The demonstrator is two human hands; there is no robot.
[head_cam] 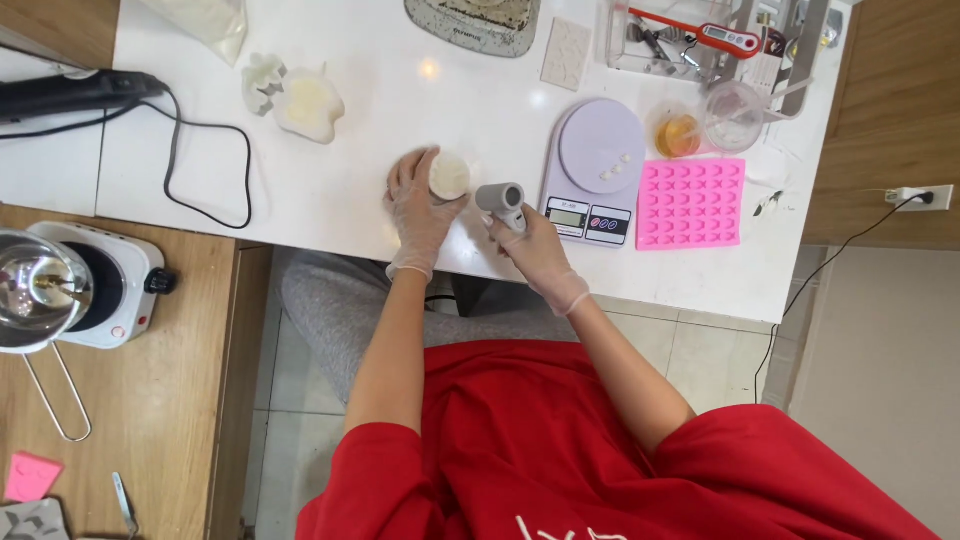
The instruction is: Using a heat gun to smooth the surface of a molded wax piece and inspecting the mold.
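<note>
Head view, left hand [420,210]: gloved, resting on the white table [350,190]; fingers curled around the left side of a small round cream-coloured piece [450,176], touching it and steadying it.
Head view, cream-coloured piece: on the table near the near edge, between the two hands, left of the scale.
Head view, right hand [535,250]: gloved, fingers wrapped tight around the handle of a small grey heat tool [503,201].
Head view, heat tool: its round nozzle faces up and toward the camera, just right of the cream-coloured piece; whether the two touch cannot be told.
Head view, kitchen scale [595,170]: pale lilac, round platform with small white bits on it, just right of the right hand.
Head view, pink silicone mould [690,203]: flat, many small cavities, right of the scale.
Head view, far right of table: a clear cup with amber liquid [677,133], an empty clear cup [735,115] beside it, a red probe thermometer [715,35] lying over a clear tray.
Head view, far left of table: a cream moulded shape [308,105] with a smaller white mould piece [262,80] beside it; a black cable [200,150] loops across the table.
Head view, side counter at left: a white single hot plate [105,285] with a metal saucepan [35,295] partly over it.
Head view, person: red top, grey trousers, seated at the near edge of the table.
</note>
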